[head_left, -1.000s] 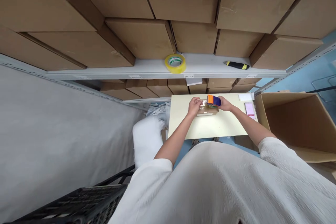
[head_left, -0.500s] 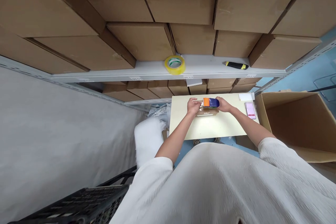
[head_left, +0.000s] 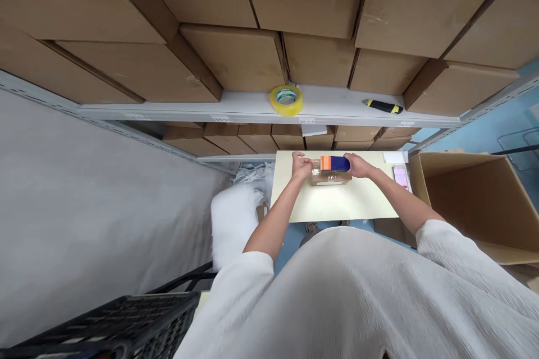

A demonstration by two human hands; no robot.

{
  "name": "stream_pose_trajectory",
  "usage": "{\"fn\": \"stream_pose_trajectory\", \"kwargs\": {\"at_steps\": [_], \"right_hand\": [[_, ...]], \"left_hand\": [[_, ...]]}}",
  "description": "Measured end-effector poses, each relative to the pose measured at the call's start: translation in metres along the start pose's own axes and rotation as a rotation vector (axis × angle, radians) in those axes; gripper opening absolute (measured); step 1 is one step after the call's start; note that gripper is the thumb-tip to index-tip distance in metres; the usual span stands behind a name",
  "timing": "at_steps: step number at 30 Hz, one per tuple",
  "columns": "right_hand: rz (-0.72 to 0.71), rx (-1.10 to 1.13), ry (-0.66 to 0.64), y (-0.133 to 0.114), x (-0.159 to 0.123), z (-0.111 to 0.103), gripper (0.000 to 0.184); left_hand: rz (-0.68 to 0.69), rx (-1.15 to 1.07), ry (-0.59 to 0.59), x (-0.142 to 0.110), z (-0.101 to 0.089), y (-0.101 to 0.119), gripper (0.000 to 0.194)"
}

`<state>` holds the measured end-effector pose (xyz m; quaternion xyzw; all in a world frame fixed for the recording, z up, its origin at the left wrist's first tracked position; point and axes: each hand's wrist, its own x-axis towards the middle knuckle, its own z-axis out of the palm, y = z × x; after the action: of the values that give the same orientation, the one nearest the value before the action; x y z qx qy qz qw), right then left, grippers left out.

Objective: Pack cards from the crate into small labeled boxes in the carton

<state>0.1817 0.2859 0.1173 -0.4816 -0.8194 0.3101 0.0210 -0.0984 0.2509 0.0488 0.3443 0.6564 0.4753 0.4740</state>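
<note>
A small brown cardboard box [head_left: 331,178] lies on the pale yellow table [head_left: 337,202]. My right hand [head_left: 357,165] is closed round a blue and orange tape dispenser [head_left: 334,163], which rests on top of the box. My left hand [head_left: 301,166] is closed at the box's left end, its fingers pinched on clear tape that runs from the dispenser.
A yellow tape roll [head_left: 287,100] and a yellow and black utility knife [head_left: 382,105] lie on the white shelf above. A pink phone [head_left: 400,176] and a white paper pad [head_left: 393,157] lie at the table's right. A large open carton [head_left: 480,196] stands right. A black crate [head_left: 105,325] sits lower left.
The dispenser has slid leftward along the box top with my right hand. My left hand has moved a little left and stays at the box's left end.
</note>
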Motion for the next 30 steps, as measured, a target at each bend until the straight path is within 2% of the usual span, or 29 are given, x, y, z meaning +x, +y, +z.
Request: {"fn": "stream_pose_trajectory", "kwargs": {"at_steps": [5, 8, 10, 13, 17, 24, 30], "right_hand": [[-0.032, 0.002, 0.013, 0.0, -0.002, -0.017, 0.027], [-0.04, -0.01, -0.004, 0.005, -0.003, -0.022, 0.029], [-0.032, -0.034, -0.025, 0.007, -0.002, -0.021, 0.03], [0.002, -0.111, -0.044, 0.007, 0.0, -0.015, 0.028], [0.05, -0.204, -0.061, 0.004, 0.004, -0.008, 0.029], [0.081, -0.258, -0.101, -0.003, 0.009, -0.008, 0.031], [0.08, -0.269, -0.103, -0.008, 0.011, -0.009, 0.03]], "left_hand": [[-0.051, -0.074, 0.094, 0.019, -0.032, 0.006, 0.051], [-0.115, -0.073, 0.095, 0.025, -0.048, -0.001, 0.051], [-0.138, -0.068, 0.074, 0.024, -0.052, -0.008, 0.051], [-0.171, -0.064, 0.049, 0.021, -0.05, -0.019, 0.052], [-0.214, -0.101, 0.074, 0.018, -0.045, -0.032, 0.052], [-0.23, -0.139, 0.083, 0.017, -0.037, -0.059, 0.046], [-0.307, -0.145, 0.056, 0.014, -0.017, -0.073, 0.042]]}}
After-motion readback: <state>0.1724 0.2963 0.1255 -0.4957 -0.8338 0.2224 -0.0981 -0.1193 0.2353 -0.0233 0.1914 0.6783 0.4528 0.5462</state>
